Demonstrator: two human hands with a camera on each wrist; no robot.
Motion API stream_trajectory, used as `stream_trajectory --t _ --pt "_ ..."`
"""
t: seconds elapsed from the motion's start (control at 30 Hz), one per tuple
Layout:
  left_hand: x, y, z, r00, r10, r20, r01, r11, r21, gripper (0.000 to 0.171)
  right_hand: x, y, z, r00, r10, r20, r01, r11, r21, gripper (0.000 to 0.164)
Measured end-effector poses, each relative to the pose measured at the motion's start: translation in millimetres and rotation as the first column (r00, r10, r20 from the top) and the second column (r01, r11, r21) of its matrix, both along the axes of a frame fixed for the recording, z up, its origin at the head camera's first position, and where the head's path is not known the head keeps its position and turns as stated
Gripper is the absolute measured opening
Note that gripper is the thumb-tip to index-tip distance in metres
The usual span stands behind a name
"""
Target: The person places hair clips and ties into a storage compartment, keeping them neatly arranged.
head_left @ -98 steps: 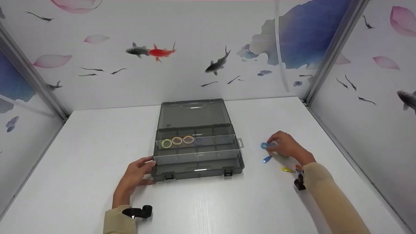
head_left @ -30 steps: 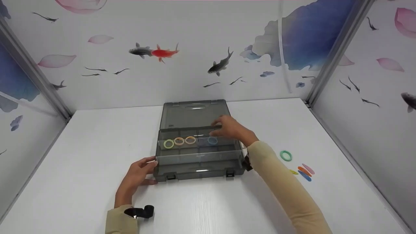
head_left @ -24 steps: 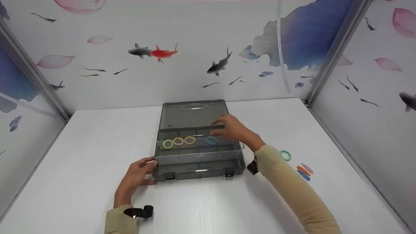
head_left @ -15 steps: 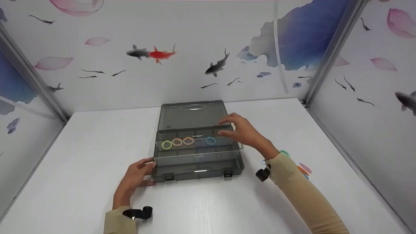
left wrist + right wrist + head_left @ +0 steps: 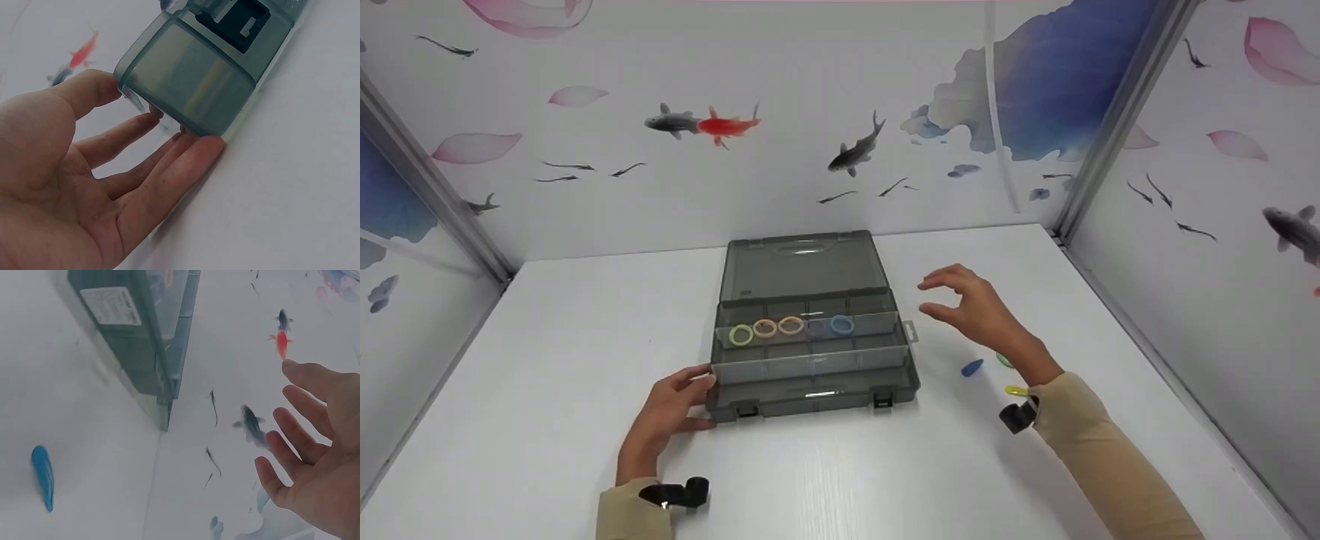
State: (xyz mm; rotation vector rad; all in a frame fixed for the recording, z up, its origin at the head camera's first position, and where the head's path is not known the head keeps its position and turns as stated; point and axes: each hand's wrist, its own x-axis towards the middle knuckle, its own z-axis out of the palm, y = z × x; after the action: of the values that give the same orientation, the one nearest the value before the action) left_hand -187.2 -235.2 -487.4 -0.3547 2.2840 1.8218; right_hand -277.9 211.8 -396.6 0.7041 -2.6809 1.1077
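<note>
I see a white bench point(image 5: 532, 360) boxed in by three white wall panels point(image 5: 780, 90) printed with fish, pink petals and blue lotus leaves, joined by grey metal corner posts point(image 5: 1117, 120).

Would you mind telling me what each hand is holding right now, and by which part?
The right hand holds nothing; it hovers open beside the organizer box. The left hand steadies the box at its front left corner, fingers straight against the wall rather than gripping it.

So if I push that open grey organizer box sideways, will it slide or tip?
The organizer box would probably slide: it sits low and flat on the smooth white table. It looks like thin, light plastic. The left hand braces its corner, so it may pivot there.
</note>
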Motion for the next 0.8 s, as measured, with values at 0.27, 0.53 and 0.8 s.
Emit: stream_trajectory --t 0.27,0.53,0.8 --pt "1.7 1 2.7 1.000 -0.002 0.003 0.002 1.000 -0.006 0.054 1.6 43 -15.6 0.998 -0.055 0.027 0.054 0.998 0.026 0.036" --pt "2.4 2 2.9 1.000 -0.002 0.005 0.002 1.000 -0.010 0.054 5.2 85 -33.4 0.990 -0.074 0.120 0.063 0.994 0.094 0.041" --pt "0.9 -1 -0.4 1.000 0.001 0.003 -0.001 1.000 0.009 0.054 9.3 119 -55.6 0.967 -0.101 0.235 0.070 0.988 0.138 0.051"
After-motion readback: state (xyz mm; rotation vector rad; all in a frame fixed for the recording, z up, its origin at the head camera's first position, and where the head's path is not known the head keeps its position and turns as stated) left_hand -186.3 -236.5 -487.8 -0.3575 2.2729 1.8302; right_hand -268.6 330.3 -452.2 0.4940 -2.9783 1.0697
